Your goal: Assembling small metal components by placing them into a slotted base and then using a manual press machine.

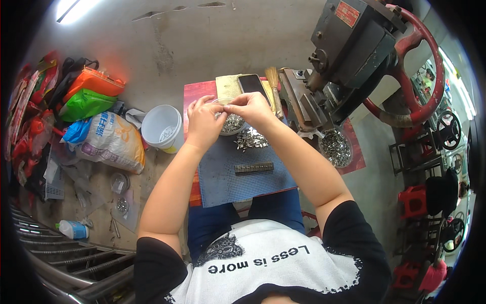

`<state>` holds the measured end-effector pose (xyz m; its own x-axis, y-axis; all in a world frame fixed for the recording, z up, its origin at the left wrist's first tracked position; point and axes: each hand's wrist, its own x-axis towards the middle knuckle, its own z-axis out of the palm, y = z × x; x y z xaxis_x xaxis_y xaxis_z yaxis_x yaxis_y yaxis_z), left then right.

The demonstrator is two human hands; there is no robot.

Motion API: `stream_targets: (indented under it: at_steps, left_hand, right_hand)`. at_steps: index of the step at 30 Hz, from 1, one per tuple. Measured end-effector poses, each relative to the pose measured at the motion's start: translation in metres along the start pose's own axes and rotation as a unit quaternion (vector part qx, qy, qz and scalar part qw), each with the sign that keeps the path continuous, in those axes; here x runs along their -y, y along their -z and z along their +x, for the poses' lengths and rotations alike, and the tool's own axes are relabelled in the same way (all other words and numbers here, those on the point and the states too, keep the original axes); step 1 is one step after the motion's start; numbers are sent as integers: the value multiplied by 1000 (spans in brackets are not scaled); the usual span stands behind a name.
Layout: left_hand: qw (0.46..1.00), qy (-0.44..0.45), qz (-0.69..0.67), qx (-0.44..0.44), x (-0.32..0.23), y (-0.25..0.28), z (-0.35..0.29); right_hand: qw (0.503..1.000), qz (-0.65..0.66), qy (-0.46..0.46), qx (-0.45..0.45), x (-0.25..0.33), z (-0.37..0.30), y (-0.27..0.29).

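Above a bowl of small shiny metal pieces, my two hands meet with their fingertips close together. My left hand has its fingers curled, thumb toward the right hand. The thumb and forefinger of my right hand are pinched; anything between them is too small to make out. A loose heap of metal pieces lies beside the bowl on a blue textured mat. Nearer to me, a dark segmented metal bar rests on the mat. My hands partly cover the bowl.
Behind the mat lie a phone on yellow cloth and a brush. A hand press with a red wheel stands right, a container of metal pieces below it. Left are a white bucket and a sack.
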<state>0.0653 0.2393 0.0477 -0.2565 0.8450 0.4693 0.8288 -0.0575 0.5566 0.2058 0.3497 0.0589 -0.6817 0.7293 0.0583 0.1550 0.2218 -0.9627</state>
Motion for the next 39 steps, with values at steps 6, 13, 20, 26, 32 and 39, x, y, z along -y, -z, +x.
stream_targets:
  at_steps: [6, 13, 20, 26, 32, 39]
  left_hand:
    - [996, -18, 84, -24, -4, 2, -4]
    - [995, -29, 45, -89, -5, 9, -17]
    - [980, 109, -123, 115, -40, 17, -102]
    - [991, 76, -46, 98, -45, -5, -129]
    - [993, 99, -46, 56, -46, -12, -131]
    - [993, 93, -66, 37, -45, -14, -135]
  right_hand:
    - [998, -53, -25, -6, -8, 5, 1]
    - [1000, 24, -16, 5, -6, -16, 6]
    - [975, -181, -65, 110, -16, -104, -4]
    - [958, -278, 36, 56, -34, -110, -9]
    - [947, -308, -32, 81, -24, -107, -15]
    - [947, -303, -21, 107, -23, -108, -6]
